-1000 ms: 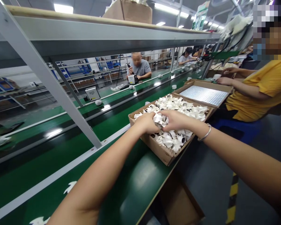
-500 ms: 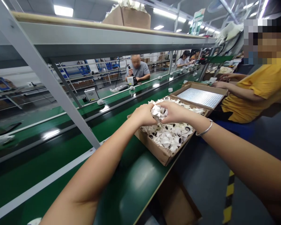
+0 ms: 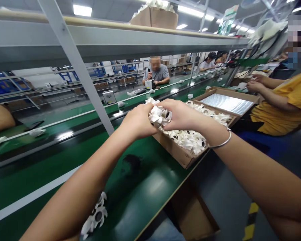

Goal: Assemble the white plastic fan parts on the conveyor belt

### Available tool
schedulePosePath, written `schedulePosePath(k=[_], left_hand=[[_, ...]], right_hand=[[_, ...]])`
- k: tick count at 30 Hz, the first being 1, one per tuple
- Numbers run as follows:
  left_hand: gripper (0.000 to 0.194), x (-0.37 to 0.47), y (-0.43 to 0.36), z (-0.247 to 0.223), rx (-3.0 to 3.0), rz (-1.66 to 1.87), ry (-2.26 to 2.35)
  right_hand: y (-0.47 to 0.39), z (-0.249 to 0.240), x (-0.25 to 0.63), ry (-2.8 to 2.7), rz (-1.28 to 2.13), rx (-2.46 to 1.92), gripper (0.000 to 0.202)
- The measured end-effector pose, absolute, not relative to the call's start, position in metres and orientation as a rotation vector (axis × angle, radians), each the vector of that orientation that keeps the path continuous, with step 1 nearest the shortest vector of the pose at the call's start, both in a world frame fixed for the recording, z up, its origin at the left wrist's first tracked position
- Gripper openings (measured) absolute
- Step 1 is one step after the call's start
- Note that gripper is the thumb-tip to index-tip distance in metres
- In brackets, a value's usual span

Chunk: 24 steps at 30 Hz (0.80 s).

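Observation:
Cupped between my two hands is a clump of white bladed impellers (image 3: 160,115), some showing dark round centres. My left hand (image 3: 137,123) curls round its left side, and my right hand (image 3: 183,115), with a silver bangle at the wrist, closes on the right. The clump is over the near left edge of a shallow cardboard box (image 3: 174,149). More of the same impellers (image 3: 190,140) fill that box. A few other impellers (image 3: 98,214) lie on the green bench top (image 3: 137,197), partly hidden by my left forearm.
Behind the box stands another carton (image 3: 223,102) with a shiny gridded insert. A co-worker in yellow (image 3: 281,107) sits at the right; another person (image 3: 157,73) works across the line. A slanted metal post (image 3: 82,73) and an overhead shelf (image 3: 115,36) frame the left side.
Both hands have drawn the clump of impellers back from over the box's middle toward its near left edge. The view has turned left, bringing the impellers on the bench into sight.

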<state>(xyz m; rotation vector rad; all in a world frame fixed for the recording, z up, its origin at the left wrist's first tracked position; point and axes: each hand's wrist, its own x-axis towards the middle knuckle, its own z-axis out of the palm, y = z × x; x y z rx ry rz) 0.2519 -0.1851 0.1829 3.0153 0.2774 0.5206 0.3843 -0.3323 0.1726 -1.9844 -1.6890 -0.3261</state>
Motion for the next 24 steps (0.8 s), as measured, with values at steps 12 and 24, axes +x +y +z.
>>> schedulePosePath(k=[12,24], left_hand=[[0.061,0.031,-0.107,0.101,2.885,0.050,1.115],[0.089,-0.043,-0.075,0.060,2.631,-0.102,1.068]], right_hand=[[-0.174,0.061,0.208,-2.023,0.229,-1.556,0.075],[-0.132,0.027,0.168,-2.310,0.369,-1.387,0.075]])
